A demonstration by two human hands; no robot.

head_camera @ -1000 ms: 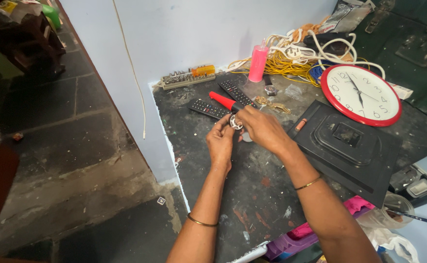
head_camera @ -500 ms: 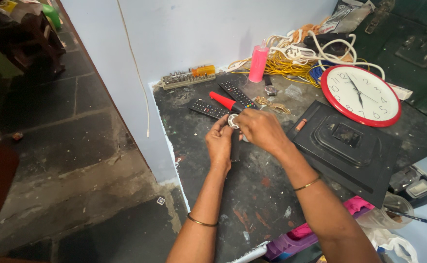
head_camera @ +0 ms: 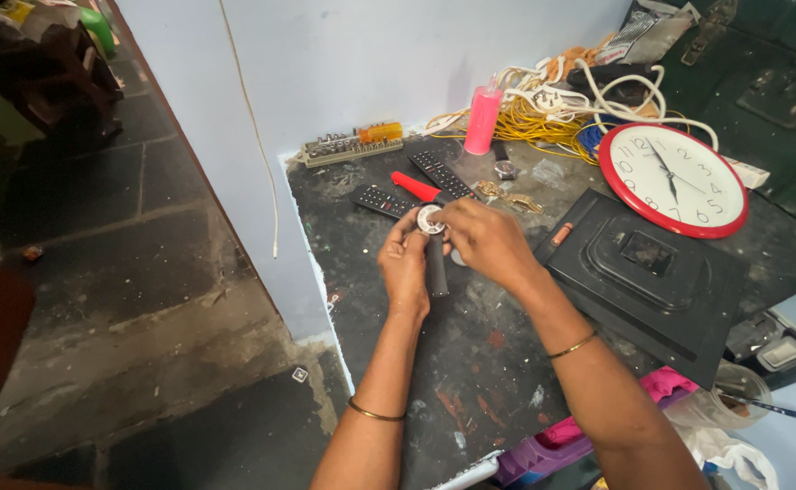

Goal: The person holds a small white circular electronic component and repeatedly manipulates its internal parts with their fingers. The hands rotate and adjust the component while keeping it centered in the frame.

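- The small white round piece [head_camera: 431, 219] sits pinched between the fingertips of both hands, above the dark worktop [head_camera: 471, 363], just in front of the remotes; against the earlier pictures it has barely shifted, and both hands keep the same pose.
- The left hand [head_camera: 405, 266] has its fingers closed narrowly on the piece's near edge; the right hand [head_camera: 484, 240] curls over it from the other side, fingers tight on it too.
- A dark slim tool [head_camera: 437, 268] lies under the hands.
- Three remotes lie beyond: two black remotes [head_camera: 382, 200] and one red-tipped remote [head_camera: 413, 187].
- One pink cylinder bottle [head_camera: 482, 119] stands by the wall.
- One round clock with red rim [head_camera: 671, 179] lies flat, right.
- One black square panel [head_camera: 643, 277] sits beside it.
- A crumpled silver packet [head_camera: 645, 33] rests top right.
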